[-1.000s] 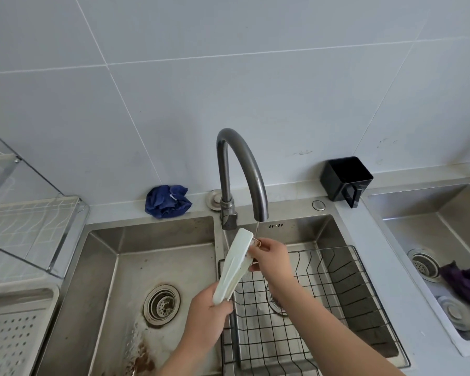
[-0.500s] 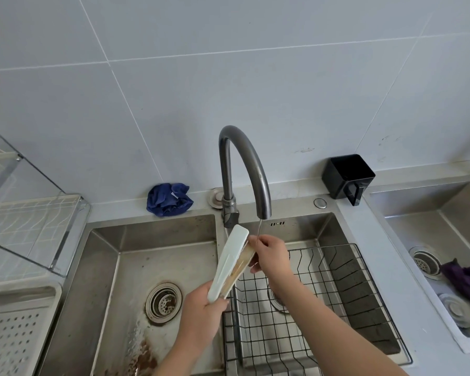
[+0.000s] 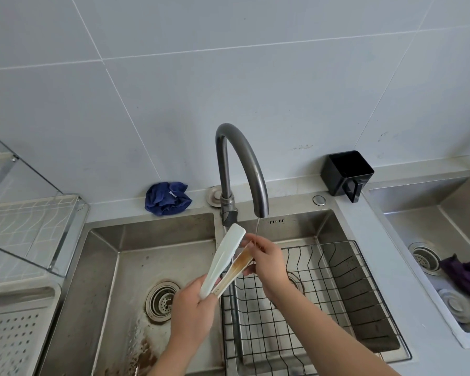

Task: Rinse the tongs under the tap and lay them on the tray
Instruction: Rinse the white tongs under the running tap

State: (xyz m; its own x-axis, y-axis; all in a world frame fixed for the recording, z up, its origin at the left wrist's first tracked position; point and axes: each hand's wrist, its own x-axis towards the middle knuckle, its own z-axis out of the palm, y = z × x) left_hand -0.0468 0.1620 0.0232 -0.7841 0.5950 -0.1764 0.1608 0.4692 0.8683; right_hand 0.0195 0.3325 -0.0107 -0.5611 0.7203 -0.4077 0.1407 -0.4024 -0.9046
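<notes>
The white tongs (image 3: pixel 223 260) stand tilted over the divider between two sink basins, tips up near the spout of the grey tap (image 3: pixel 251 169). My left hand (image 3: pixel 194 312) grips their hinge end from below. My right hand (image 3: pixel 267 260) pinches the tip of the right arm, whose inner face is stained brown, and holds it away from the other arm. A thin stream of water falls from the spout onto my right fingers. A white perforated tray (image 3: pixel 14 332) lies at the lower left.
A black wire rack (image 3: pixel 323 299) sits in the right basin. A blue cloth (image 3: pixel 167 198) and a black cup (image 3: pixel 346 173) stand on the ledge behind. A clear dish rack (image 3: pixel 25 221) is at the left. A second sink at far right holds a purple cloth (image 3: pixel 465 276).
The tongs have been spread apart, showing the brown inner face. My right hand has slid a little down and right along that arm. The view has shifted slightly.
</notes>
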